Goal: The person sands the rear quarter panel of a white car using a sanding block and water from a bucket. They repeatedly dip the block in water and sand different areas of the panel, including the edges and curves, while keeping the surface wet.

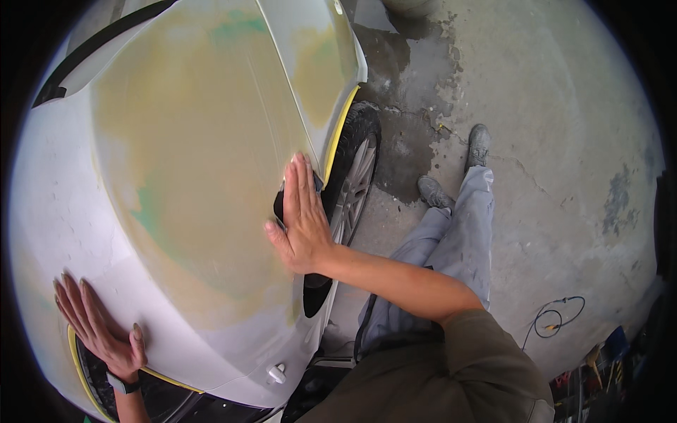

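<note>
Spread before me is a white car body [148, 282], with dull beige and green sanded patches [204, 155] across its panel. My right hand [303, 229] lies flat on the patch's right side, above the wheel. Beneath its palm and fingers is a dark sheet like sandpaper [279, 209], whose edges stick out on both sides; the rest is covered. My left hand [102, 331], with a watch at the wrist, rests on the white bodywork at the lower left. Its fingers are stretched out and it holds nothing. Yellow-edged dark glass [166, 388] is just below it.
A wheel [356, 169] sits under a yellow-edged arch [340, 134]. A small white handle-like fitting [277, 374] is on the body, low down. Wet patches [405, 113] mark the concrete floor [564, 127]. A thin blue hose [557, 317] and cluttered tools [596, 374] lie at the lower right.
</note>
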### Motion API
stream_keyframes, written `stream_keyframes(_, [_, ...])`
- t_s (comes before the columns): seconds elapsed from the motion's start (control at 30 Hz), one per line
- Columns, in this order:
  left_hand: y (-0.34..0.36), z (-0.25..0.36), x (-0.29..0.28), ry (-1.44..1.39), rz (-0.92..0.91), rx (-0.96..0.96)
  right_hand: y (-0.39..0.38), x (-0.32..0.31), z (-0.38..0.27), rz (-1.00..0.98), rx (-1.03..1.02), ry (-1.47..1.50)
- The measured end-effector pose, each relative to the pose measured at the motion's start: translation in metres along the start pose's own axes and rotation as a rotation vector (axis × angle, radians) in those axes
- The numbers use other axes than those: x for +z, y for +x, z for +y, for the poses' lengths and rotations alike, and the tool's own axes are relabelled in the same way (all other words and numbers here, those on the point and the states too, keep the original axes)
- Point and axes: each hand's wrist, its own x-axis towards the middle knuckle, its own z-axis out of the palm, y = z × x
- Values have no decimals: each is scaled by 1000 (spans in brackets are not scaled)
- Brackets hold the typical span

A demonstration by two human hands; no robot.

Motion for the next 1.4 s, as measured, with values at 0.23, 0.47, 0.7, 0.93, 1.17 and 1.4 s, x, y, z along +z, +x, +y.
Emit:
stream_keyframes(0.23, [2, 1, 0, 18, 18, 16, -8, 13, -12, 68, 143, 41])
stream_keyframes(0.47, [2, 0, 1, 7, 34, 27, 53, -15, 23, 114, 378, 52])
stream_keyframes(0.7, [3, -6, 4, 34, 66, 89, -32, 8, -7, -3, 63, 82])
stream_keyframes(0.93, [-1, -13, 7, 42, 67, 117, -106, 48, -20, 34, -14, 91])
stream_keyframes(1.17, [-4, -15, 8, 59, 64, 115, -13, 1, 9, 137, 172, 125])
stream_keyframes(1.4, [-3, -14, 8, 45, 80, 119, -100, 46, -1, 57, 137, 171])
